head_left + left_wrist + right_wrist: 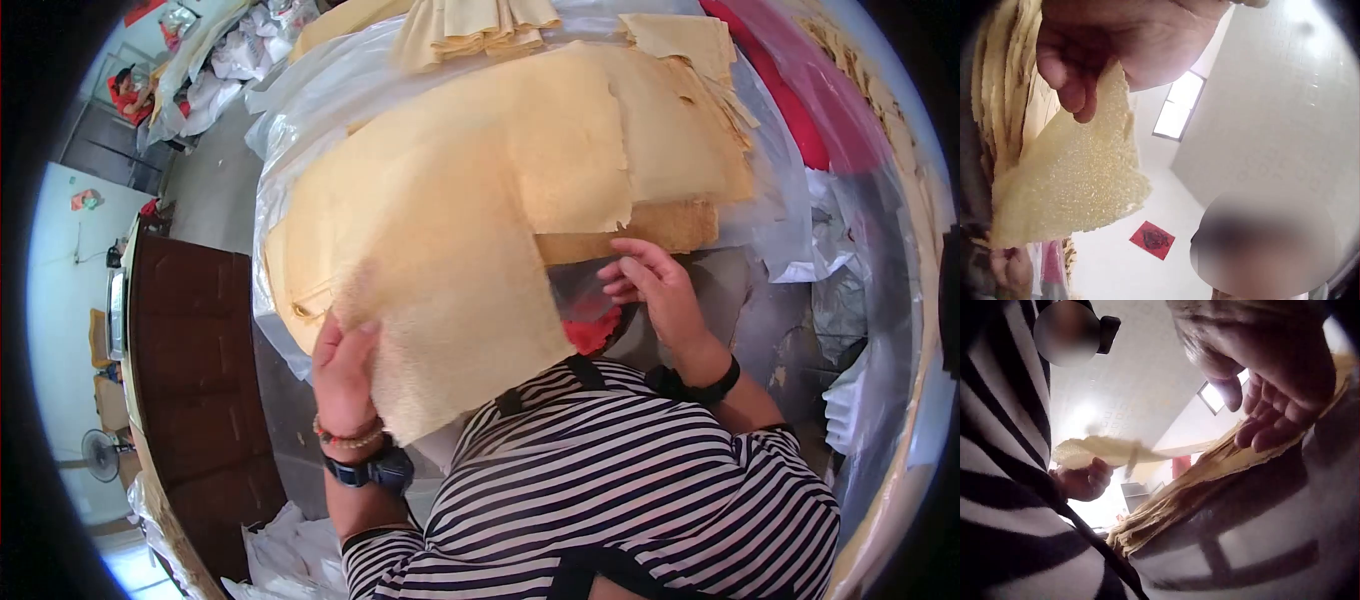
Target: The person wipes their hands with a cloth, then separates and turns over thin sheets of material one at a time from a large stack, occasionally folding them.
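My left hand pinches the left edge of a thin pale-yellow sheet, thumb on top and fingers beneath. In the left wrist view this sheet hangs from the fingers, with a fine woven-looking texture and a ragged edge. Its far part lies over a broad stack of similar sheets. My right hand hovers by the stack's near edge, fingers loosely bent, holding nothing. The right wrist view shows that hand beside the layered edges of the stack.
Clear plastic lies under the stack. Folded sheets sit at the back. Something red lies near my waist. A dark wooden cabinet stands left, and red material under plastic runs along the right. A person sits far off.
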Tool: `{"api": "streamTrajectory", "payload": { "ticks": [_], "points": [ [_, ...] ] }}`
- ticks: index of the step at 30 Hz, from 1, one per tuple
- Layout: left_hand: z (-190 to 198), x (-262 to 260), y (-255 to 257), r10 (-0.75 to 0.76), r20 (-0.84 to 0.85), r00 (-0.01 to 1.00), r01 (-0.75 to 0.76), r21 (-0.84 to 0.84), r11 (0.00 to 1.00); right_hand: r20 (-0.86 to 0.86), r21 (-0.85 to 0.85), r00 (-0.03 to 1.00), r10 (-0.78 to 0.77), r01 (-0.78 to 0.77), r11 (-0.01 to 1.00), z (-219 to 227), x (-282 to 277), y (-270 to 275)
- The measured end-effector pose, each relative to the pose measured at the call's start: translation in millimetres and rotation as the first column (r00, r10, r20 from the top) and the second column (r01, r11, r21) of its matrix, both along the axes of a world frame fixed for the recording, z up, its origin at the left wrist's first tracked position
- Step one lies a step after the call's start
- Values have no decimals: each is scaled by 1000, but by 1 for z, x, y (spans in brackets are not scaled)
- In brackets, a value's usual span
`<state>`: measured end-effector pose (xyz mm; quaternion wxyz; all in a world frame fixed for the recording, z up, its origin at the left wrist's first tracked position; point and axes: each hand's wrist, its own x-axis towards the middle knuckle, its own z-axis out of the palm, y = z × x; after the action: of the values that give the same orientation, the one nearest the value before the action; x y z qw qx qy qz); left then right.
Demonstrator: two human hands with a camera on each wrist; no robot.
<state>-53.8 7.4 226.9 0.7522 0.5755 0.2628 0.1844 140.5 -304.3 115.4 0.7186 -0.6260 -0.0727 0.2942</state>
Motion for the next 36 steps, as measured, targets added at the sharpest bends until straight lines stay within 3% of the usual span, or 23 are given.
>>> {"api": "streamTrajectory", "payload": {
  "ticks": [3,6,7,9,12,15,17,18,20,22,23,26,27,29,32,34,35,36],
  "points": [
    [16,-2,15,-40,43,998,38,39,999,-225,37,970,97,-91,995,13,5,18],
    [50,12,13,-87,140,986,65,157,985,-376,120,921,101,-59,991,27,15,34],
    [64,20,9,-72,144,987,40,211,977,-358,106,933,43,-5,994,26,18,38],
    [92,49,-10,-52,337,940,-52,293,955,-320,88,945,-72,105,991,18,23,47],
    [112,67,15,-313,395,864,193,315,929,-310,117,940,-145,189,975,17,24,48],
    [87,98,55,-207,291,934,126,273,954,-294,111,931,-216,258,960,17,24,38],
    [53,120,88,-67,163,984,46,131,990,-297,121,917,-267,314,942,15,29,25],
    [50,122,96,-66,58,996,47,283,958,-299,126,908,-295,344,930,14,33,18],
    [46,126,108,-19,-144,989,97,557,825,-272,135,898,-346,391,910,10,41,5],
    [68,137,111,103,-266,959,199,883,424,-267,136,883,-385,431,892,9,45,-2],
    [82,145,100,80,-211,974,150,870,470,-273,135,875,-399,446,885,11,46,-3],
    [110,193,133,-33,-73,997,70,995,-75,-292,160,893,-344,400,902,22,46,2],
    [137,197,104,-52,-37,998,43,994,104,-298,175,901,-316,377,910,25,44,4],
    [164,212,110,-265,180,947,-148,979,137,-290,158,914,-283,337,928,27,38,14],
    [196,185,53,-361,91,928,-145,981,-127,-281,189,927,-248,306,933,16,39,16],
    [171,186,35,-601,45,798,-186,967,-174,-282,196,927,-246,307,931,14,40,15],
    [160,182,30,-551,-41,833,-171,929,-329,-286,181,923,-257,316,931,18,38,15],
    [135,181,32,-477,-64,876,-104,943,-317,-291,164,918,-270,325,931,19,37,13]
  ]
}}
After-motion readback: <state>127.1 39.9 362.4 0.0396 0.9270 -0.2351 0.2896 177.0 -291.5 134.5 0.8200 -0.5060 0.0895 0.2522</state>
